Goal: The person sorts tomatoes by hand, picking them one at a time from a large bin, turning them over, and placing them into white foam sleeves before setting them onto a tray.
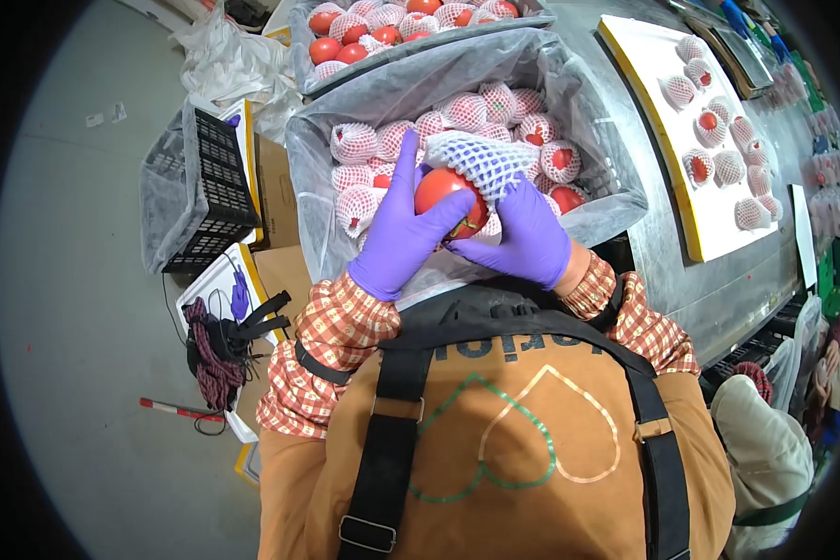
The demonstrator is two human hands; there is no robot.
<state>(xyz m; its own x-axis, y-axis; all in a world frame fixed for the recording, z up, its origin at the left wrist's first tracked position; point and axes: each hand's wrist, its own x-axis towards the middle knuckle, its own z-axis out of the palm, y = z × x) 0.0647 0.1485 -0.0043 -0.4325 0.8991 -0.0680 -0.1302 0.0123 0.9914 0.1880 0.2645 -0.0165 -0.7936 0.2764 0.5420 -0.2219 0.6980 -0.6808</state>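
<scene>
A red tomato (443, 193), its green stem end facing me, is held between both hands over a lined crate (322, 135). My left hand (397, 233), in a purple glove, closes on the tomato's left side with the index finger stretched upward. My right hand (527, 233), also gloved in purple, grips a white foam net sleeve (481, 163) at the tomato's upper right, its thumb under the fruit. The net looks loose and partly off the tomato. Below lie several net-wrapped tomatoes (462, 110) in the crate.
Behind stands another crate of tomatoes (350, 53). On the metal table (625, 121) at right, a white tray with a yellow edge (649, 84) holds several netted tomatoes. A black crate (219, 191) and coiled rope (215, 359) are at left. Another person's pale sleeve (761, 439) shows at lower right.
</scene>
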